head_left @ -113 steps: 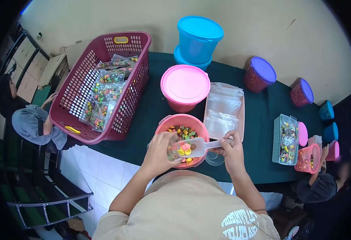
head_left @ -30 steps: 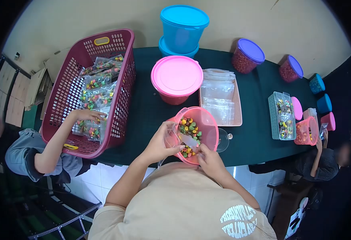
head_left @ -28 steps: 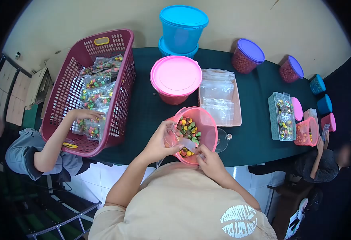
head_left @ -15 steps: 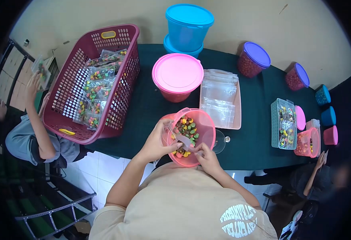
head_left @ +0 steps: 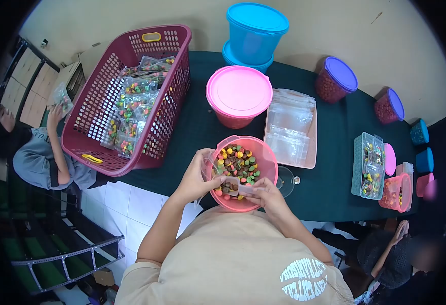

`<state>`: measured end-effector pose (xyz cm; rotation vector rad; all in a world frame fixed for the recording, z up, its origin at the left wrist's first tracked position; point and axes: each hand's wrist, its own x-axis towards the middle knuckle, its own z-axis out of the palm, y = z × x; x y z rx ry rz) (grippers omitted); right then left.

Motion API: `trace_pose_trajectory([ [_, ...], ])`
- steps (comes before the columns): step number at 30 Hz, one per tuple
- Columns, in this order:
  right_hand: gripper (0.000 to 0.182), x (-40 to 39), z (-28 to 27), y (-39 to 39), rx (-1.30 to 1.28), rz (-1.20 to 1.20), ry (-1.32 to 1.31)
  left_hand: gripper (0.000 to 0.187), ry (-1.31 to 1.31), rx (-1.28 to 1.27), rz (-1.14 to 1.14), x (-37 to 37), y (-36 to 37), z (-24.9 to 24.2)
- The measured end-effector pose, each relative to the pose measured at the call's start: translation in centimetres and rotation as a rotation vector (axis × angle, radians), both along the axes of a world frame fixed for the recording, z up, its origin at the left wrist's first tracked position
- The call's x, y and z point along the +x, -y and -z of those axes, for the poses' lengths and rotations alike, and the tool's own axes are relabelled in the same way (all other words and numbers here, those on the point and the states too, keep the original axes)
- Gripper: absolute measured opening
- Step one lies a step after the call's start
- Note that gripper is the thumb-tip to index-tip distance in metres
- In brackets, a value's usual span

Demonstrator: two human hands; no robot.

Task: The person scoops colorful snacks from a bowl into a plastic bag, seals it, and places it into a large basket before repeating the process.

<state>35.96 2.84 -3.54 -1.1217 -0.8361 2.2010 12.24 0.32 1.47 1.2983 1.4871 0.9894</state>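
A pink tub of colourful button-shaped candies stands at the table's front edge, close to my body. My left hand is at the tub's left rim, its thumb and fingers closed on a clear plastic bag. Over the candies, my right hand pinches the handle of a small translucent scoop. The scoop's bowl points left toward the left thumb, with brown pieces showing at it.
A maroon basket of filled bags stands left. Behind the tub are a pink-lidded container, stacked blue tubs and a tray of clear bags. A round clear lid lies right. People sit at both sides.
My view has shifted, so the table's things appear farther right. The scoop has turned from a slant to nearly level. At left, the other person's raised hand with a bag has moved slightly.
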Motion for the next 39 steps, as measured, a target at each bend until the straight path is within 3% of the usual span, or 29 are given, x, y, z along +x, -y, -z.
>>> trace_pose_trajectory([
  [2,0.009,0.3,0.0,-0.7,-0.029,0.033,-0.105,0.071,0.052,-0.003,-0.031,-0.6,0.1,0.3],
  [11,0.011,1.1,-1.5,-1.9,0.083,0.298,-0.089,0.069,-0.054,-0.073,0.035,-3.3,0.4,2.4],
  [13,0.011,1.5,-1.6,-1.9,0.121,0.385,-0.066,0.069,-0.151,-0.037,0.015,-3.0,0.3,1.7],
  [15,0.011,1.4,-2.2,-1.8,0.154,0.429,-0.045,0.068,-0.685,0.172,0.043,-2.1,0.6,-0.3],
  [27,0.013,0.4,-5.6,-1.1,0.34,0.333,0.107,0.069,-0.545,0.238,0.283,0.0,-0.9,-2.2],
  [29,0.015,0.3,-6.8,-0.9,0.65,0.04,0.648,0.065,-0.475,0.184,0.358,1.0,-1.0,-2.4],
  [31,0.018,-0.8,-8.0,-0.5,0.904,0.021,0.638,0.063,-0.458,0.198,0.383,2.0,-1.1,-3.0],
  [33,0.018,-1.1,-9.3,-0.5,0.855,-0.169,0.688,0.062,-0.402,0.152,0.414,2.9,-1.1,-3.7],
  [37,0.016,-1.4,-9.6,-0.4,1.046,-0.146,0.597,0.059,-0.343,0.142,0.386,4.0,-1.2,-4.4],
  [39,0.017,-0.4,-10.5,-1.0,1.372,-0.145,0.622,0.061,-0.335,0.15,0.404,4.1,-1.4,-4.5],
])
